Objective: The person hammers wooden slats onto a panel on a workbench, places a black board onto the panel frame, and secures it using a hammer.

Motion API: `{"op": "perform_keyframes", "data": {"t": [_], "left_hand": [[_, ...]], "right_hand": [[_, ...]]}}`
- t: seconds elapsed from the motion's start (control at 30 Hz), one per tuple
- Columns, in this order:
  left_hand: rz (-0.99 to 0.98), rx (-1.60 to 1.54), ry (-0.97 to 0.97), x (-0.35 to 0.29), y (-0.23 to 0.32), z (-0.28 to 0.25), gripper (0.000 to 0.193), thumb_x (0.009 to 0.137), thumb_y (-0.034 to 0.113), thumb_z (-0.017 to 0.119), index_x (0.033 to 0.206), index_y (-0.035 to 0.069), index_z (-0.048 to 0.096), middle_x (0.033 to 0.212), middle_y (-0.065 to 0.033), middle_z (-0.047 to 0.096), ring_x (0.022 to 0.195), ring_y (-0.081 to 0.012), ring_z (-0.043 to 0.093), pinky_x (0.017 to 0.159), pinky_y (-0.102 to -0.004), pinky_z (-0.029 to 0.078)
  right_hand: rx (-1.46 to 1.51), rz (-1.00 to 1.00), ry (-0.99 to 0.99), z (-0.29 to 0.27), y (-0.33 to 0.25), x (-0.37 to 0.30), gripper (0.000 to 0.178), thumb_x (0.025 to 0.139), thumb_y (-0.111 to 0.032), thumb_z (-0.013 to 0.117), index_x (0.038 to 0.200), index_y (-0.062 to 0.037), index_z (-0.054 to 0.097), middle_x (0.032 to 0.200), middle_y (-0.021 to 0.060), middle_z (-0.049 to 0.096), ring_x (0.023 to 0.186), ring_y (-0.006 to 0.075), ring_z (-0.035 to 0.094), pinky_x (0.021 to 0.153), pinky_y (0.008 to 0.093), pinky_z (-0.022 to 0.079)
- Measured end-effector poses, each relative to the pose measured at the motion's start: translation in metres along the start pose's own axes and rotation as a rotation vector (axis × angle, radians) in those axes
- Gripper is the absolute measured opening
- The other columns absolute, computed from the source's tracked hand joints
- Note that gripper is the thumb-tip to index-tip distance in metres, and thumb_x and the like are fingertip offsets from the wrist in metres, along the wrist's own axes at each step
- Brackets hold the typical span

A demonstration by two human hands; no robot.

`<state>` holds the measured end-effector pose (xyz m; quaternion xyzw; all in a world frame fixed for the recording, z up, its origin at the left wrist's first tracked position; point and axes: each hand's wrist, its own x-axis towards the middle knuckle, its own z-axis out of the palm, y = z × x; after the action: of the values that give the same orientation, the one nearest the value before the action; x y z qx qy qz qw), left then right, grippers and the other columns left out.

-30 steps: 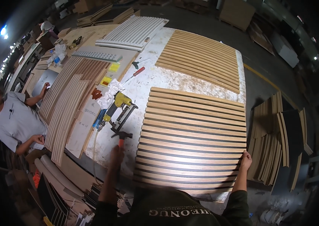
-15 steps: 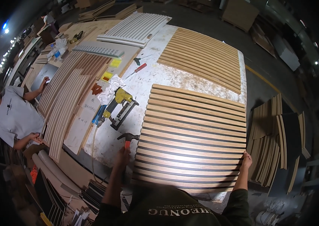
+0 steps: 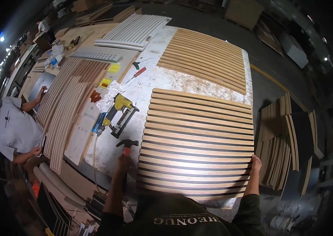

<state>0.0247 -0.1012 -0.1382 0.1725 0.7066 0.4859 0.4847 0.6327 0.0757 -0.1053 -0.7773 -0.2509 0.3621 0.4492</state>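
A claw hammer (image 3: 127, 144) with a red-topped handle is gripped in my left hand (image 3: 122, 163), its head beside the left edge of a slatted wood panel (image 3: 198, 135). That panel, light wood strips over a dark backing, lies on the table in front of me. At its right edge my right hand (image 3: 256, 163) has its fingers closed around the border. Left of the panel, a yellow and black nail gun (image 3: 121, 112) rests on the table with a hose attached.
Another slatted panel (image 3: 205, 59) lies farther back, and a white ribbed stack (image 3: 133, 33) at the far left. A screwdriver (image 3: 139, 72) lies near crumpled white paper (image 3: 109, 96). A co-worker (image 3: 15, 126) handles slatted boards (image 3: 66, 122). Wood strips (image 3: 274, 157) stand at right.
The whole view has shifted slightly. The hammer stays beside the panel's left edge and my right hand stays at its right edge. The co-worker's lower hand has moved a little.
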Motion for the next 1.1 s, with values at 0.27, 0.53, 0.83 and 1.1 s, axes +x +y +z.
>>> {"op": "perform_keyframes", "data": {"t": [0.27,0.53,0.83,1.1], "left_hand": [[0.068,0.313,-0.004,-0.016,0.020,0.014,0.031,0.088,0.032,0.044,0.083,0.002,0.053,0.061,-0.0014,0.048,0.051,-0.0113,0.044,0.046,-0.0288,0.035],[-0.038,0.122,-0.020,-0.015,0.041,0.020,0.027,0.087,0.029,0.046,0.082,0.003,0.053,0.057,0.0004,0.045,0.045,-0.0092,0.040,0.040,-0.0251,0.031],[0.092,0.195,0.052,0.003,0.040,0.023,0.015,0.083,0.018,0.047,0.082,0.004,0.052,0.056,-0.0004,0.045,0.042,-0.0091,0.040,0.037,-0.0252,0.031],[0.004,0.143,0.135,0.007,0.044,0.020,0.023,0.090,0.026,0.042,0.087,0.005,0.052,0.063,0.0002,0.049,0.052,-0.0100,0.046,0.043,-0.0244,0.037]], "right_hand": [[0.070,-0.204,-0.011,0.005,0.014,0.007,0.022,0.080,-0.017,0.063,0.095,-0.0003,0.064,0.072,-0.0011,0.058,0.064,0.0082,0.050,0.061,0.0221,0.040],[-0.109,-0.079,-0.047,0.016,-0.015,0.018,0.028,0.083,-0.022,0.061,0.100,0.0005,0.063,0.093,0.0045,0.062,0.087,0.0154,0.055,0.079,0.0287,0.042],[0.010,-0.098,-0.021,0.018,-0.003,0.029,0.023,0.078,-0.019,0.067,0.091,-0.0004,0.064,0.088,0.0059,0.063,0.080,0.0156,0.056,0.077,0.0292,0.043],[0.007,-0.061,-0.025,0.020,-0.011,0.021,0.023,0.079,-0.019,0.064,0.091,0.0011,0.063,0.088,0.0052,0.063,0.081,0.0155,0.056,0.078,0.0290,0.042]]}}
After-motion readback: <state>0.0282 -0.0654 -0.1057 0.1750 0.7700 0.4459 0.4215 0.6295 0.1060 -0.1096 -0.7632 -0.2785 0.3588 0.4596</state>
